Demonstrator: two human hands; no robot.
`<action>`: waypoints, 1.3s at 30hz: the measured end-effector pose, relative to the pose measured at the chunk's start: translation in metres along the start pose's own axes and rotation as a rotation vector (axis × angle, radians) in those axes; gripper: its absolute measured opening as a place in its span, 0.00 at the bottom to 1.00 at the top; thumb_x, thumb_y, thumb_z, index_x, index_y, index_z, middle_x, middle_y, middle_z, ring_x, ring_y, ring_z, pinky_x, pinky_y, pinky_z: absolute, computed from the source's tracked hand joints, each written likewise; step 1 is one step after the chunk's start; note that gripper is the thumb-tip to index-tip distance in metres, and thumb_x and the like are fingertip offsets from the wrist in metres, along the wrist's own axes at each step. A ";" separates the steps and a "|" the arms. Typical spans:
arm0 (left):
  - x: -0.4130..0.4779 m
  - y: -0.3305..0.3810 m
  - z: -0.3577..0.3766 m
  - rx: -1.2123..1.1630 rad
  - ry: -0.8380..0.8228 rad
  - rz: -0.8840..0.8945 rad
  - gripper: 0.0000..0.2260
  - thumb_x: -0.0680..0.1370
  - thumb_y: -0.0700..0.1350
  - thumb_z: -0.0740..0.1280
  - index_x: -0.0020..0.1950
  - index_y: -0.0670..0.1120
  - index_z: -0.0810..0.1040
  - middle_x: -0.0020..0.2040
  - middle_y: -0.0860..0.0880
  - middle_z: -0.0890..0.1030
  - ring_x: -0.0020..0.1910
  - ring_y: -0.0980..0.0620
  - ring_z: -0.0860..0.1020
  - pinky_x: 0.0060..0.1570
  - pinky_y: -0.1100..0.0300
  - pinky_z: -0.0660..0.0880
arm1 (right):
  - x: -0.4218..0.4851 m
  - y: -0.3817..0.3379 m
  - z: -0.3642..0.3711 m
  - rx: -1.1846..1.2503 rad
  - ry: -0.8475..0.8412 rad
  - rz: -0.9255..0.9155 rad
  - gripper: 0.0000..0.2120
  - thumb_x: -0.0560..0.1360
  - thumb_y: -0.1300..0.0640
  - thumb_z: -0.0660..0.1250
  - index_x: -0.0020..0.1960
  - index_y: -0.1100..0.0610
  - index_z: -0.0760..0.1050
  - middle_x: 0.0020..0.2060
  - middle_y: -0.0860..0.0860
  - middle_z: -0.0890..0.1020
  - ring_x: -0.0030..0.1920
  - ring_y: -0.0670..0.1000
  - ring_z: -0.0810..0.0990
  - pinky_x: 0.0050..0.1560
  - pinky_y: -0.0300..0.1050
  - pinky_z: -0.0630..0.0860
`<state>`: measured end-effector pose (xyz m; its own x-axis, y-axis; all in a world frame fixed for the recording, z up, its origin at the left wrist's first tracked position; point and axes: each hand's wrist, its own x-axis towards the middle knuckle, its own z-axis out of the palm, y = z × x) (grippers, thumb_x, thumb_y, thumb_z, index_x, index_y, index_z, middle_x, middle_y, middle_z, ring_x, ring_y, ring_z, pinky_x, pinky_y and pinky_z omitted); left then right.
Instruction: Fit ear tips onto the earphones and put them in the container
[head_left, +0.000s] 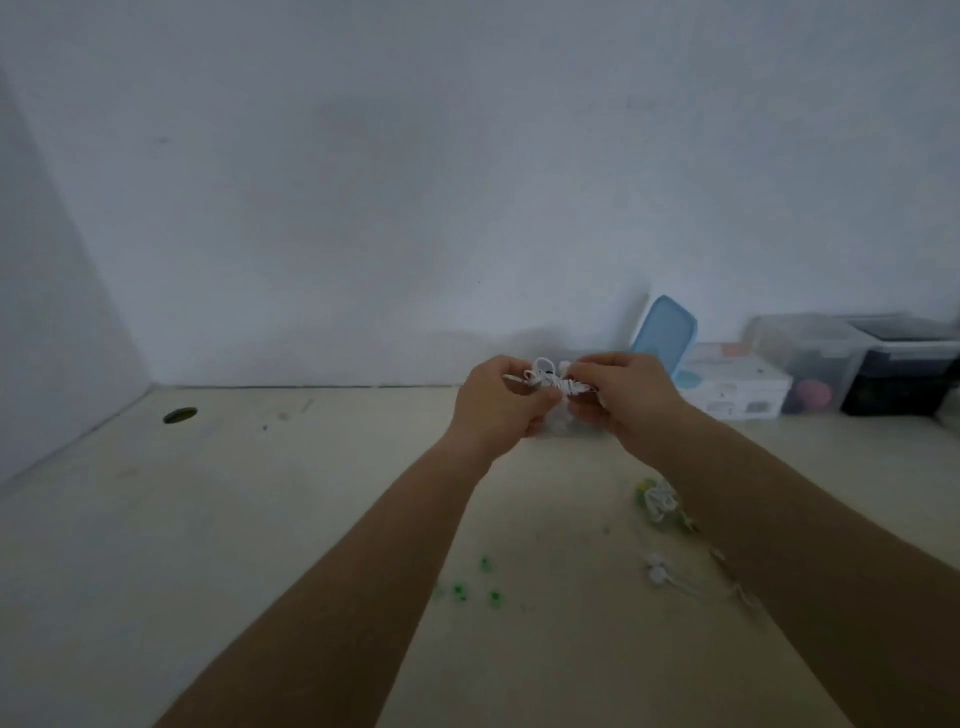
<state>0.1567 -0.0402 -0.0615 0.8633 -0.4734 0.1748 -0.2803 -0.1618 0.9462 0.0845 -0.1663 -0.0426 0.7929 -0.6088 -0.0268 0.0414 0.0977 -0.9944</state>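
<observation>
- The left hand (498, 400) is raised over the far middle of the counter (218, 545), and its curled fingers pinch one end of a bundle of white earphones (551, 379).
- The right hand (621, 397) is just beside it, to the right, and its curled fingers and thumb grasp the other end of the same bundle.
- The bundle is in the air between the two hands, with the cable wound in tight turns and one small loop standing up at the top.
- Both forearms are bare and reach in from the near edge of the view.
- Directly below the hands, something clear and pale shows a little, which seems to be the clear container (557, 427). It is blurred and mostly hidden, so I cannot tell what is inside.
- On the counter, nearer and to the right, a second earphone bundle (658, 501) lies with green parts on it, partly behind the right forearm.
- Nearer again, a loose white pair (656, 567) lies with its thin cable running to the right.
- Several small green ear tips (467, 590) are scattered on the counter between the two forearms.
- Far right, a blue lid (667, 332) leans against the wall (415, 182), beside a white box (735, 392), a clear bin (810, 358) and a dark bin (904, 371).
- Far left, the counter has a round hole (180, 415).
</observation>
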 end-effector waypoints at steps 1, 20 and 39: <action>0.023 0.000 0.005 0.052 0.034 0.026 0.11 0.71 0.43 0.77 0.50 0.46 0.79 0.46 0.44 0.85 0.45 0.43 0.84 0.45 0.52 0.81 | 0.022 -0.003 0.001 -0.043 0.025 -0.022 0.04 0.75 0.66 0.70 0.50 0.65 0.79 0.39 0.59 0.82 0.35 0.53 0.81 0.38 0.44 0.82; 0.067 -0.032 0.001 0.526 0.060 0.167 0.14 0.76 0.49 0.70 0.62 0.49 0.79 0.58 0.49 0.78 0.54 0.54 0.76 0.53 0.64 0.67 | 0.082 0.006 -0.013 -0.937 0.046 -0.385 0.10 0.77 0.53 0.64 0.41 0.54 0.81 0.36 0.50 0.83 0.39 0.51 0.82 0.45 0.49 0.80; -0.093 -0.015 0.082 0.680 -0.481 0.046 0.18 0.66 0.54 0.79 0.50 0.55 0.77 0.48 0.53 0.78 0.46 0.54 0.76 0.51 0.59 0.75 | -0.058 0.008 -0.130 -1.168 -0.328 -0.143 0.03 0.72 0.54 0.74 0.45 0.50 0.82 0.39 0.45 0.85 0.39 0.44 0.83 0.43 0.37 0.78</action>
<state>0.0463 -0.0653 -0.1141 0.6150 -0.7852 -0.0722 -0.6361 -0.5481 0.5430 -0.0405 -0.2327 -0.0624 0.9487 -0.3122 -0.0498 -0.2962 -0.8227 -0.4852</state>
